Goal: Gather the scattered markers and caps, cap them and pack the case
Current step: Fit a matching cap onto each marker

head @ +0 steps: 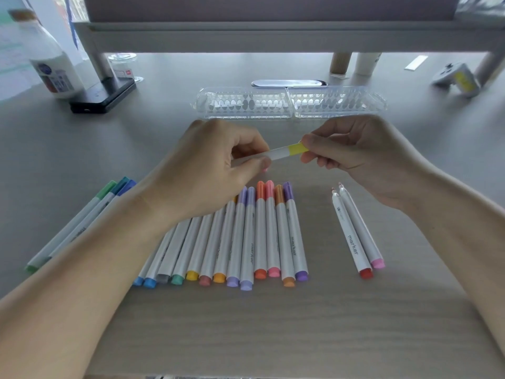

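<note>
Wood-grain desk (273, 324) carries, at 12 o'clock, the clear plastic case (289, 103), apparently laid open ready for packing. Capped markers (240, 242) lie in a row at 6 o'clock, presumably set aside as finished; two uncapped markers (355, 233) wait apart at 4 o'clock. At centre, the left hand (207, 170) pinches a white marker (277, 154) while the right hand (355, 154) pinches its yellow cap (296, 149), evidently to seat it.

Diffuse bright light enters beyond the left hand (207, 170) and right hand (355, 157); soft shadows beneath; frame edges bow and blur.
</note>
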{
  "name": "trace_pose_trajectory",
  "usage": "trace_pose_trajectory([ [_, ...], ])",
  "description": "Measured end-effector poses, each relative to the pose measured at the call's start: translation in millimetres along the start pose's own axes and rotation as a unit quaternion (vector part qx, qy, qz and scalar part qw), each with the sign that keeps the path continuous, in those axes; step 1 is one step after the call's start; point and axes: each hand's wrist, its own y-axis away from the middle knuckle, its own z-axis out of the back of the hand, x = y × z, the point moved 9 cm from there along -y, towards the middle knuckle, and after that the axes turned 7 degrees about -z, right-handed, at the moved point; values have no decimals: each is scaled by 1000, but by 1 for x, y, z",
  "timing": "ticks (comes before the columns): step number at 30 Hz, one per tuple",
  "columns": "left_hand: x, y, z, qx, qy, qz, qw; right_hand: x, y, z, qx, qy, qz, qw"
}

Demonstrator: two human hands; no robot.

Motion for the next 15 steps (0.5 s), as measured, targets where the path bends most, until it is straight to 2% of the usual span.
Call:
trace_pose_trajectory([
  [13,-7,-4,4,-16,27,10,999,6,-2,1,-14,-30,35,999],
  [15,-13,-6,1,1,34,24,999,8,-2,0,-10,-25,39,999],
])
